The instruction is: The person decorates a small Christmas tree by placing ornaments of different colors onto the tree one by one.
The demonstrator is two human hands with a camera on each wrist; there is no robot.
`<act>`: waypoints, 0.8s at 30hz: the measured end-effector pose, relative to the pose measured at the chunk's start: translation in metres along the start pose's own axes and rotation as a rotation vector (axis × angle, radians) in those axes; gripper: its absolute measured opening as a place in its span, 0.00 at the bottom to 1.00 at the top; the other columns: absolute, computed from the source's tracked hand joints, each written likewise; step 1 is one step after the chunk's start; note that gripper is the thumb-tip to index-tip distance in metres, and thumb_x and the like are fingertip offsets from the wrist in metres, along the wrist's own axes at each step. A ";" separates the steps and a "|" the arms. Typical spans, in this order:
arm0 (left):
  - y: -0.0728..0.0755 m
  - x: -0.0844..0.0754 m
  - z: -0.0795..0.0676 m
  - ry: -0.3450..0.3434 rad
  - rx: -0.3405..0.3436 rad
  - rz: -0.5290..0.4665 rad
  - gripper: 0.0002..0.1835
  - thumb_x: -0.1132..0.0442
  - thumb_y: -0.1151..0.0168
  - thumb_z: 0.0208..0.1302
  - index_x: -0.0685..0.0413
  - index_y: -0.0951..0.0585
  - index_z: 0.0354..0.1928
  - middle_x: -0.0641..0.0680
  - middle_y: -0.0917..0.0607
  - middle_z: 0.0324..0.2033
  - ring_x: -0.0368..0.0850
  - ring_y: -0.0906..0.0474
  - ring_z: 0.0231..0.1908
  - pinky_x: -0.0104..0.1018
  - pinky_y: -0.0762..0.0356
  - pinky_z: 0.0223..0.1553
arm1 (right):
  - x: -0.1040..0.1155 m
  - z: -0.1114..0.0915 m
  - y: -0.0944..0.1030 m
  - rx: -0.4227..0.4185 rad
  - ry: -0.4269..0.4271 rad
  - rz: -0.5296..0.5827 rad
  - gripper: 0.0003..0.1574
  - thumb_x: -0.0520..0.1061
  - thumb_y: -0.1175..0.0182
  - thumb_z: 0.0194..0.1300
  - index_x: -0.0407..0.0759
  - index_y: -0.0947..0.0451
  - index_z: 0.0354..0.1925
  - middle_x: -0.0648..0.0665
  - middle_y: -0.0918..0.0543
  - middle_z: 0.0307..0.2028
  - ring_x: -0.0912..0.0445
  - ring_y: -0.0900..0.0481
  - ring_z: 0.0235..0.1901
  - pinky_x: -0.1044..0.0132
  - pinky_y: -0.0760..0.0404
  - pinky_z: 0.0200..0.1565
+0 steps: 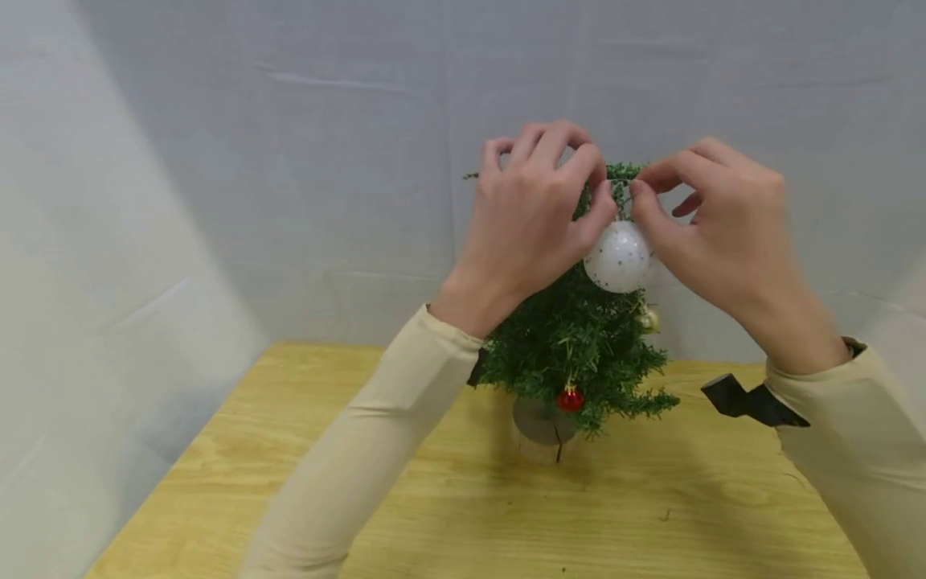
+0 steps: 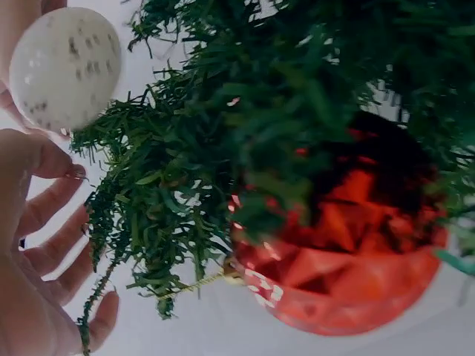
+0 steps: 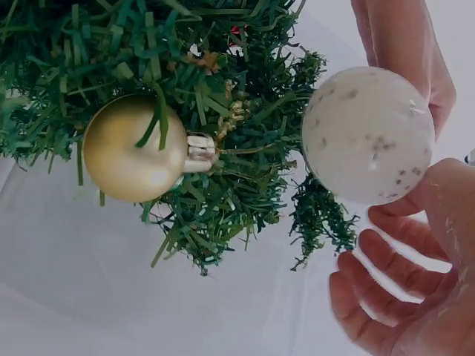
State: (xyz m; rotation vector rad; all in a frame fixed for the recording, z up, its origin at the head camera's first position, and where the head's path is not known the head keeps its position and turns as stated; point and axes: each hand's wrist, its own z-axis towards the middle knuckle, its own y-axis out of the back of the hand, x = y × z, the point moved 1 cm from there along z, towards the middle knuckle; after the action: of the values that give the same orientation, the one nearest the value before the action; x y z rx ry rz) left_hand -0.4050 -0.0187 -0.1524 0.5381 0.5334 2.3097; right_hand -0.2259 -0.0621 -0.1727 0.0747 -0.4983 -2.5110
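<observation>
A white speckled bauble [image 1: 618, 257] hangs near the top of a small green artificial Christmas tree [image 1: 579, 338]. Just above it, a thin string [image 1: 619, 180] runs between the two hands. My left hand [image 1: 531, 197] pinches one side of the string with thumb and forefinger, its other fingers bent over the tree's top. On the other side, my right hand [image 1: 723, 217] pinches the string between thumb and fingertip. The right wrist view shows the white bauble [image 3: 367, 137] close beside the right hand's fingers. Part of the treetop is hidden behind the left hand.
Lower on the tree hang a red bauble [image 1: 570, 400] and a gold bauble [image 1: 649, 320]. The tree stands in a round wooden base [image 1: 544, 434] on a wood-grain table [image 1: 304, 466], with a pale cloth [image 1: 325, 161] behind. A black wrist mount [image 1: 752, 400] juts from the right sleeve.
</observation>
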 end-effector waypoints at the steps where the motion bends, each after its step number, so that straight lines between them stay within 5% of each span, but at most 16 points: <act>1: 0.000 -0.001 0.002 0.017 0.021 0.001 0.13 0.54 0.49 0.74 0.44 0.16 0.38 0.47 0.15 0.53 0.47 0.22 0.58 0.52 0.32 0.63 | 0.000 0.000 -0.001 0.008 -0.027 0.002 0.12 0.38 0.41 0.69 0.31 0.13 0.37 0.36 0.13 0.34 0.48 0.18 0.32 0.90 0.35 0.38; 12: 0.004 -0.006 -0.002 0.082 0.145 0.009 0.12 0.53 0.46 0.71 0.42 0.19 0.30 0.47 0.17 0.53 0.49 0.25 0.58 0.57 0.33 0.63 | 0.000 -0.001 0.000 0.214 -0.211 0.020 0.12 0.42 0.41 0.68 0.38 0.11 0.39 0.38 0.14 0.36 0.49 0.19 0.34 0.84 0.33 0.33; 19: 0.004 -0.007 -0.007 0.038 0.141 -0.004 0.10 0.54 0.45 0.70 0.42 0.19 0.31 0.46 0.17 0.52 0.47 0.23 0.52 0.56 0.33 0.61 | -0.001 -0.004 0.004 0.346 -0.299 0.091 0.12 0.47 0.42 0.71 0.47 0.12 0.40 0.45 0.11 0.36 0.66 0.22 0.31 0.80 0.26 0.32; 24: 0.003 -0.008 -0.011 0.020 0.134 0.014 0.10 0.54 0.47 0.72 0.42 0.17 0.34 0.45 0.16 0.52 0.45 0.21 0.49 0.54 0.31 0.60 | -0.002 -0.006 0.002 0.383 -0.328 0.118 0.13 0.49 0.43 0.72 0.49 0.13 0.41 0.44 0.10 0.38 0.61 0.17 0.34 0.78 0.24 0.32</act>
State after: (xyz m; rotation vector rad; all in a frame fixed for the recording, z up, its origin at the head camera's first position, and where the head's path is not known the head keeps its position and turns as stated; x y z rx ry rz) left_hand -0.4072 -0.0286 -0.1621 0.5843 0.6998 2.3058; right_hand -0.2222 -0.0648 -0.1778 -0.2187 -1.0802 -2.2898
